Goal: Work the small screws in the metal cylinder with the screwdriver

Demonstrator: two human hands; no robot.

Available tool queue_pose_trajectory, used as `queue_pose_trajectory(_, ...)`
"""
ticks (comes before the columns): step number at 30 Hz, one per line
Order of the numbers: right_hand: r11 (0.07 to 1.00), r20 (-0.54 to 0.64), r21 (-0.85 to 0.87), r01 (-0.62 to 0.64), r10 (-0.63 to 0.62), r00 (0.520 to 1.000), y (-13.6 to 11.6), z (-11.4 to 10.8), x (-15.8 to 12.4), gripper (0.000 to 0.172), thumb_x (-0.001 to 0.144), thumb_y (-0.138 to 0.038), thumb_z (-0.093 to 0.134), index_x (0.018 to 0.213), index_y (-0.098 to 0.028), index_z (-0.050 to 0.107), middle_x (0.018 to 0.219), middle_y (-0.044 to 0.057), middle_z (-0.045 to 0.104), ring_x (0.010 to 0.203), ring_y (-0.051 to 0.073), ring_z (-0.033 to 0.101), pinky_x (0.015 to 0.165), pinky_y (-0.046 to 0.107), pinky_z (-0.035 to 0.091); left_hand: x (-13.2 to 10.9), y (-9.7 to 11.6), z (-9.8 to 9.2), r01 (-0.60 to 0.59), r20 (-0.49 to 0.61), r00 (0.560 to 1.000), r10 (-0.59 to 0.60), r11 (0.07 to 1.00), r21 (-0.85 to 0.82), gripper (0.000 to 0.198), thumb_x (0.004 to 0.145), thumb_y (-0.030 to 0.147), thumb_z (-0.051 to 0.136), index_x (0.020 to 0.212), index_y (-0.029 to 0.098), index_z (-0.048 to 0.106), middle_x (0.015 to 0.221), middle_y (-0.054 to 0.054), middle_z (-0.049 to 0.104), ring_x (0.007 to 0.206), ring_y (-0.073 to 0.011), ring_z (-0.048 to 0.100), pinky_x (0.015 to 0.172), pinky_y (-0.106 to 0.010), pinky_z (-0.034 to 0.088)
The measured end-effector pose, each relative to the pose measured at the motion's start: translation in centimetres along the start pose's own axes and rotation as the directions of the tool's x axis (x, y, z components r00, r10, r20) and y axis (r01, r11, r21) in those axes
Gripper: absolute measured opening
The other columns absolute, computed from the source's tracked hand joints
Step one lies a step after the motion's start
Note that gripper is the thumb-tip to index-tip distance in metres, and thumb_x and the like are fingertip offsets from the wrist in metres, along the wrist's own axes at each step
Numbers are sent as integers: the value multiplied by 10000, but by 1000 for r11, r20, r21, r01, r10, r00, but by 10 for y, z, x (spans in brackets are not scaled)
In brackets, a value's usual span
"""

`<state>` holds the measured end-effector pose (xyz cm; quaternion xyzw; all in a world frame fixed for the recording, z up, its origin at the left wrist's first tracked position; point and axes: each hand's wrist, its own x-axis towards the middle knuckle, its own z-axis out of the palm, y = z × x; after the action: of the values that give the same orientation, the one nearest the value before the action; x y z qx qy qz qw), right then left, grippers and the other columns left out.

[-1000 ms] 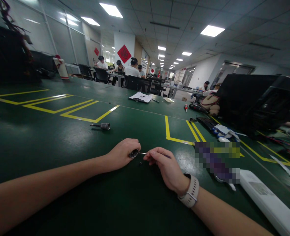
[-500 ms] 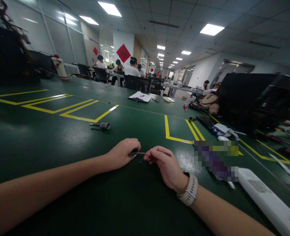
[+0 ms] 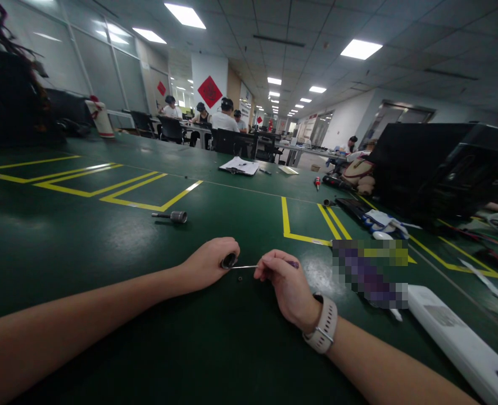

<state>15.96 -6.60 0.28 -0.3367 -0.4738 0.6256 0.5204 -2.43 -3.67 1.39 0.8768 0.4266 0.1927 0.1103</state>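
My left hand rests on the green table, its fingers closed round a small dark round metal part. My right hand pinches a thin screwdriver with a purple handle; the metal shaft points left and its tip meets the round part. A tiny dark screw lies on the table just below the shaft. A pale watch is on my right wrist.
A metal socket tool lies farther back on the left. A long white device lies at the right, with gloves and a black case beyond. Papers lie mid-table. Several people sit at far desks.
My right hand has drawn slightly to the right, so more of the screwdriver shaft shows between the hands. The left hand has stayed put.
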Motion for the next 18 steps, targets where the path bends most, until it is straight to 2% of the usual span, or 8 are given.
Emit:
queue_pose_trajectory(7, 999, -29, -30, 21, -21, 999, 1, 0, 1, 159, 714, -218, 556, 568, -163, 587, 517, -11, 573, 526, 117, 488, 564, 262, 349, 0, -2, 1, 1, 3, 1000, -1, 1000, 4, 100, 720, 70, 469, 732, 162, 508, 762, -13, 539, 711, -154, 510, 640, -269, 388)
queue_pose_trajectory(12, 989, -87, -138, 48, -61, 994, 4, 1, 2, 172, 704, -209, 560, 540, -161, 575, 486, -21, 546, 502, 111, 481, 546, 258, 341, 0, -3, 2, 3, -4, 1000, -3, 1000, 7, 82, 730, 88, 479, 741, 161, 514, 773, -13, 544, 722, -154, 515, 654, -267, 388)
queue_pose_trajectory(18, 973, -96, -224, 47, -70, 993, 5, 1, 1, 181, 712, -212, 563, 538, -164, 580, 488, -28, 536, 506, 112, 478, 545, 260, 342, 0, 0, 0, 19, 6, 1000, -19, 1000, 6, 61, 753, 112, 478, 745, 159, 517, 777, -16, 546, 718, -153, 516, 647, -267, 390)
